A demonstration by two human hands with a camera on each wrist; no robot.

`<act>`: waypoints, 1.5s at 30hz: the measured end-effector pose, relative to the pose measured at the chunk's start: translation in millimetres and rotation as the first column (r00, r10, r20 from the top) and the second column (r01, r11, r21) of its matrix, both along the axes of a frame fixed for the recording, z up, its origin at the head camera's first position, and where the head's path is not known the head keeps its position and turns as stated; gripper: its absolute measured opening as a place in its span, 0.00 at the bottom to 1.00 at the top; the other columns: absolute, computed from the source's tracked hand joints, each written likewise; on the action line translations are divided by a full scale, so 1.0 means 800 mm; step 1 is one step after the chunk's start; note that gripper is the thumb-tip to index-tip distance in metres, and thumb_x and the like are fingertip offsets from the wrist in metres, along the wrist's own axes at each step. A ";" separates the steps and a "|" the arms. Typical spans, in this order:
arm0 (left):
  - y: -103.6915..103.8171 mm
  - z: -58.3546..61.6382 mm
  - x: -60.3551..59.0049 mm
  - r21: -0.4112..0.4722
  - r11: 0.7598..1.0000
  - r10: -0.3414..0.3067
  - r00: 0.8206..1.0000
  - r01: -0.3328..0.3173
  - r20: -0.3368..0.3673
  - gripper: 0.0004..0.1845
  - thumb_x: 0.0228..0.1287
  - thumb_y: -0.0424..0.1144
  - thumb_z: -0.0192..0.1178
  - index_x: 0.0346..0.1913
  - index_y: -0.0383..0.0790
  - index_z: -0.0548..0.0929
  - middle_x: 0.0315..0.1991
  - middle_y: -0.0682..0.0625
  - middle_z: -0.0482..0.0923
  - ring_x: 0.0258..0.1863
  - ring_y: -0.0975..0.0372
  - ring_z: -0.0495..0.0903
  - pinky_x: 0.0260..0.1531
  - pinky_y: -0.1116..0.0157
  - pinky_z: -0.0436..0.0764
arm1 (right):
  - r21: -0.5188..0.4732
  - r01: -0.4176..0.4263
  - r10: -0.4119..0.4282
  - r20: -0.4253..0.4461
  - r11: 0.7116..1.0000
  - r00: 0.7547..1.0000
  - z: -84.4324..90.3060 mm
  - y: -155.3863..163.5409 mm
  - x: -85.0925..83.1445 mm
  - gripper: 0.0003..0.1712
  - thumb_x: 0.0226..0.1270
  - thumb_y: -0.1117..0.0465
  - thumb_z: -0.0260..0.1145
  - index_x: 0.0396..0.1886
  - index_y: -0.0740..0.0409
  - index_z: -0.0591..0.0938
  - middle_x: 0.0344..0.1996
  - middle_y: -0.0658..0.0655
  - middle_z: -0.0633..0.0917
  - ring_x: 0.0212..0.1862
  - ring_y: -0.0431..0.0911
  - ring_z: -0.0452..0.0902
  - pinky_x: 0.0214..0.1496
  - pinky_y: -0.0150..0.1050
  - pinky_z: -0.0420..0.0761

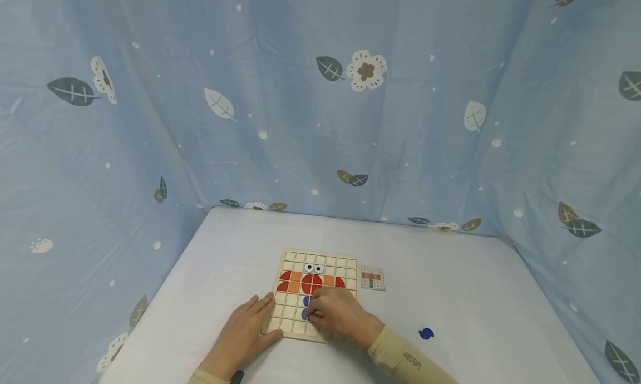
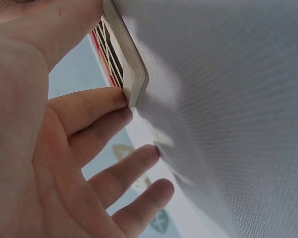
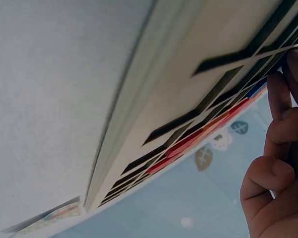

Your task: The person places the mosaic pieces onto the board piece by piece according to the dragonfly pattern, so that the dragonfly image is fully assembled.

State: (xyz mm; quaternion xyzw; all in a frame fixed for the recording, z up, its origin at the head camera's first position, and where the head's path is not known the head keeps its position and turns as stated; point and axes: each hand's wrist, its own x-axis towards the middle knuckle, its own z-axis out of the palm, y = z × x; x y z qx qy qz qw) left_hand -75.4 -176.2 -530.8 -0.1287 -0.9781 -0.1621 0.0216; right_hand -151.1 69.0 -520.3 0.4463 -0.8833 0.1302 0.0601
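Observation:
A wooden grid board (image 1: 292,325) lies on the white table, with red, orange and blue tiles and two eye tiles set in its squares. My left hand (image 1: 245,325) rests at the board's left edge, fingers stretched and thumb along the near corner. In the left wrist view, fingertips (image 2: 120,96) touch the board's rim. My right hand (image 1: 340,311) reaches over the lower middle of the board, its curled fingers pinching a blue tile (image 1: 304,314) that they partly cover. Another blue tile (image 1: 306,300) sits just above. The right wrist view shows fingers (image 3: 283,126) close against the grid.
A small picture card (image 1: 373,278) with a printed grid pattern lies right of the board. Loose blue tiles (image 1: 426,333) lie farther right on the table (image 1: 481,295). Blue patterned cloth (image 1: 300,122) surrounds the table at the back and sides.

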 end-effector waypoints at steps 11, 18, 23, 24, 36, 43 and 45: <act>0.001 -0.002 0.000 -0.002 1.000 -0.001 1.000 0.001 -0.022 0.40 0.58 0.59 0.71 0.66 0.34 0.78 0.69 0.45 0.74 0.66 0.41 0.72 0.63 0.43 0.73 | -0.030 0.012 -0.013 -0.019 0.999 1.000 0.004 0.013 0.007 0.05 0.60 0.53 0.77 0.36 0.41 0.92 0.34 0.37 0.86 0.36 0.29 0.80 0.38 0.25 0.80; 0.001 -0.004 0.000 -0.003 1.000 0.005 1.000 -0.005 -0.003 0.40 0.58 0.59 0.71 0.66 0.34 0.78 0.69 0.44 0.74 0.67 0.41 0.71 0.64 0.42 0.73 | -0.126 0.108 -0.111 -0.017 0.986 0.994 0.021 0.047 0.022 0.09 0.62 0.53 0.76 0.42 0.43 0.90 0.40 0.40 0.88 0.43 0.35 0.84 0.43 0.35 0.86; 0.002 -0.005 -0.001 -0.004 1.000 0.006 1.000 -0.006 0.003 0.41 0.58 0.60 0.71 0.67 0.34 0.78 0.69 0.44 0.73 0.68 0.41 0.71 0.65 0.42 0.72 | -0.131 0.240 -0.241 0.007 0.962 0.970 0.027 0.084 0.037 0.12 0.62 0.51 0.76 0.45 0.43 0.89 0.40 0.42 0.87 0.42 0.37 0.84 0.41 0.37 0.86; 0.002 -0.005 -0.001 -0.002 1.000 0.004 1.000 -0.004 0.000 0.41 0.58 0.60 0.71 0.67 0.34 0.78 0.70 0.44 0.73 0.68 0.41 0.71 0.65 0.42 0.72 | -0.135 0.267 -0.269 0.007 0.954 0.963 0.026 0.093 0.040 0.13 0.61 0.50 0.76 0.45 0.44 0.89 0.39 0.41 0.87 0.41 0.37 0.83 0.40 0.37 0.86; 0.001 -0.004 -0.001 -0.001 1.000 0.002 1.000 -0.002 0.008 0.41 0.59 0.60 0.69 0.67 0.34 0.77 0.70 0.44 0.72 0.69 0.41 0.69 0.66 0.42 0.70 | -0.039 0.660 -0.654 0.101 0.751 0.750 0.016 0.216 0.056 0.11 0.60 0.52 0.77 0.42 0.47 0.90 0.30 0.39 0.84 0.25 0.33 0.71 0.23 0.32 0.75; 0.002 -0.005 -0.002 -0.003 1.000 0.003 1.000 -0.003 0.007 0.42 0.58 0.61 0.70 0.67 0.34 0.78 0.70 0.44 0.73 0.68 0.41 0.70 0.66 0.42 0.71 | 0.140 0.750 -0.752 0.279 0.647 0.597 0.024 0.274 0.068 0.16 0.66 0.48 0.70 0.45 0.54 0.87 0.30 0.46 0.85 0.29 0.42 0.79 0.25 0.43 0.81; 0.002 -0.004 -0.002 -0.003 1.000 0.005 1.000 -0.005 0.007 0.41 0.58 0.60 0.70 0.67 0.34 0.78 0.70 0.44 0.73 0.68 0.41 0.70 0.66 0.42 0.71 | 0.179 0.748 -0.756 0.319 0.640 0.571 0.023 0.280 0.072 0.17 0.67 0.46 0.70 0.43 0.53 0.87 0.30 0.46 0.85 0.30 0.43 0.80 0.26 0.44 0.81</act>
